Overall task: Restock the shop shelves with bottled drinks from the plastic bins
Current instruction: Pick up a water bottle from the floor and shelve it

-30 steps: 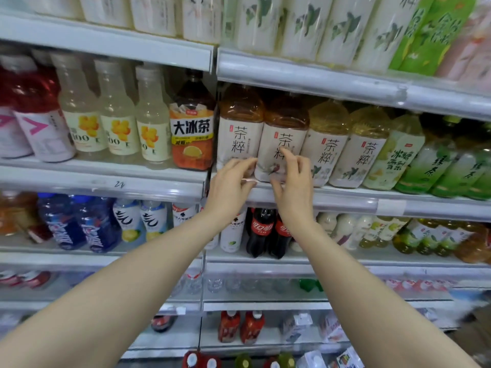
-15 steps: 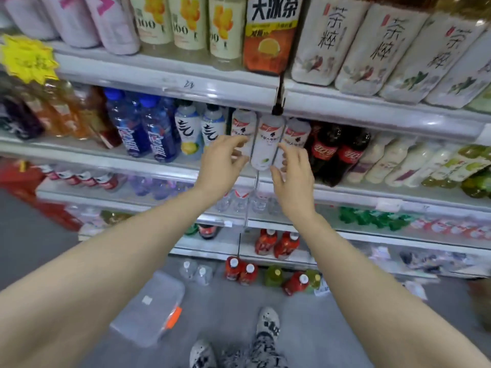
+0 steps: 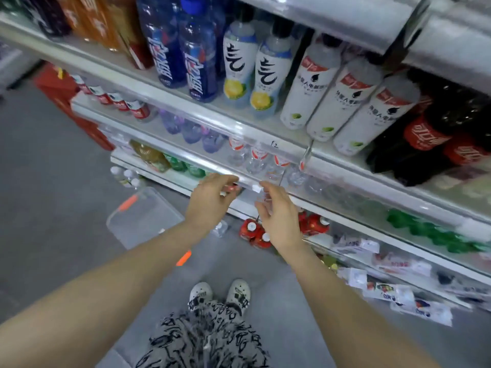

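Underfoot, a smooth grey floor [image 3: 53, 181] runs along a tiered metal shelf unit [image 3: 186, 112] with clear plastic rails on its front edges. A clear, boxy plastic bin [image 3: 143, 219] with orange latches [image 3: 127, 203] sits on the floor by the unit's bottom edge, left of both hands. Glossy blue bottles [image 3: 199, 62], white-labelled bottles [image 3: 313, 83] and dark cola bottles [image 3: 425, 136] stand on the upper tier. Clear water bottles [image 3: 259, 160] with red bands line the tier below. The left hand [image 3: 212, 200] and right hand [image 3: 277, 212] reach that tier's front edge, fingers loosely spread, holding nothing visible.
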Motion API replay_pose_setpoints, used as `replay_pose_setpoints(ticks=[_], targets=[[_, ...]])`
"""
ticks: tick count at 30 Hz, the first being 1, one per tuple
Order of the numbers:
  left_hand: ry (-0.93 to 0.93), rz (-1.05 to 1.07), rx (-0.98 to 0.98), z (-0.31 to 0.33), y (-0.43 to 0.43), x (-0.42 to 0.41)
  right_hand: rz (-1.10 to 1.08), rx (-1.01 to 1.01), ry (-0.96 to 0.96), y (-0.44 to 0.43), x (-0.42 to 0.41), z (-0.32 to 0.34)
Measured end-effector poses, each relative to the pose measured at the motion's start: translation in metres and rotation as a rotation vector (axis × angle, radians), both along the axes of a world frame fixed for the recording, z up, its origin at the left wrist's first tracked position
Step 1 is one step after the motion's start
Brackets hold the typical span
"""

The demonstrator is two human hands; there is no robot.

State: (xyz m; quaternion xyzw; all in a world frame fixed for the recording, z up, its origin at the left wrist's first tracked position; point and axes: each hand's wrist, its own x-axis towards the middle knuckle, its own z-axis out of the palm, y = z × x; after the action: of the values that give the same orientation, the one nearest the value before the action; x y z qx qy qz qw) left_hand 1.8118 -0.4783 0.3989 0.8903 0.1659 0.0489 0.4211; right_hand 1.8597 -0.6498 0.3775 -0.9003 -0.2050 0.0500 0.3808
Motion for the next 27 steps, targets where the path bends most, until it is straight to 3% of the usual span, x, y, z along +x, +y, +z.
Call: replay_pose_setpoints(ticks=[8,20,27], targets=[[0.199,0.158,-0.166,-0.105,0.009,-0.037,0.057,-0.119,0.262,0.007,-0.021,-0.100],[0.454,0.220,-0.321,-0.339,0.048,-0.076,0.055,-0.273,0.582,0.041,-0.049,-0.314],[0.545,0.204,-0.435,-0.471,0.050,-0.078,0.029,-0.315,0.657,0.056,-0.045,-0.443]])
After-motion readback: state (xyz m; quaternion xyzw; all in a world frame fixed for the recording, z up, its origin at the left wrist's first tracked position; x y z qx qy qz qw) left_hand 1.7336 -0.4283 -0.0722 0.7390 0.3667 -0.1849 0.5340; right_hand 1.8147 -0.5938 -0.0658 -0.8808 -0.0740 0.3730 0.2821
